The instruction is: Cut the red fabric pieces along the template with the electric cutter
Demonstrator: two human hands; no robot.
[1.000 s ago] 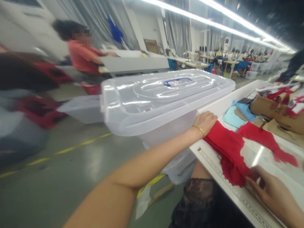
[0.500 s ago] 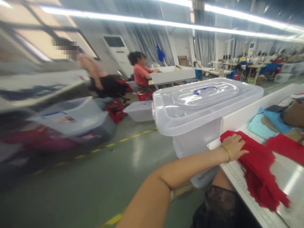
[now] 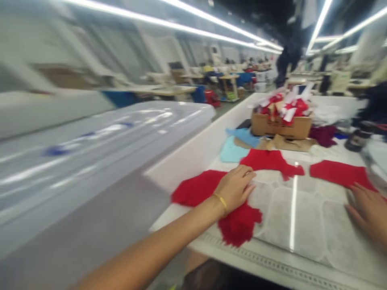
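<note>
My left hand [image 3: 234, 187] lies flat, fingers together, on a stack of red fabric pieces [image 3: 211, 201] at the near left of the white work table [image 3: 272, 257]. A gold bangle circles that wrist. My right hand [image 3: 367, 211] rests open on the table at the right edge of the view, its fingertips beside another red fabric piece [image 3: 340, 173]. A third red piece [image 3: 269, 161] lies further back in the middle.
A clear plastic bin with lid [image 3: 90, 137] stands blurred at the table's left. A cardboard box [image 3: 279, 125] of red and white scraps, light blue pieces [image 3: 232, 151] and dark maroon cloth [image 3: 323, 135] lie at the back. Other workstations stand far behind.
The view has swung right from the aisle to the table. My left hand stays on the red stack, and my right hand has come back into view on the table.
</note>
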